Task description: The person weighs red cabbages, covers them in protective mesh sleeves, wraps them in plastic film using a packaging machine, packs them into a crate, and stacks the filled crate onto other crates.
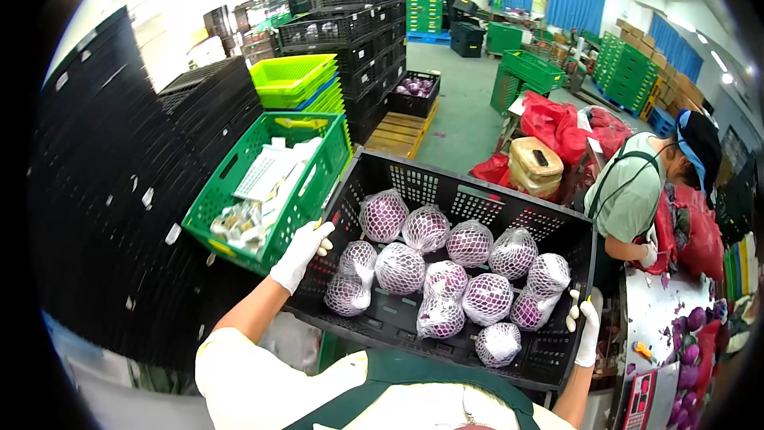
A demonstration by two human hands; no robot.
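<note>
A black plastic crate (477, 187) is held in front of my body, tilted slightly. Inside lie several purple cabbages (400, 268), each wrapped in white foam netting. My left hand (304, 253), in a white glove, grips the crate's left end with the fingers hooked over the rim. On the opposite end, my right hand (587, 326), also gloved, is closed around the right wall. Just beyond my left hand stands a green crate (231, 251) with a white keyboard-like item (264, 171) and packaging pieces in it.
Tall stacks of black crates (111, 191) rise at left. A black crate of cabbages (414, 94) sits on a wooden pallet (395, 134) ahead. To the right, a co-worker (637, 183) bends over a metal table (649, 302) near red bags (700, 231) and a red scale (639, 398).
</note>
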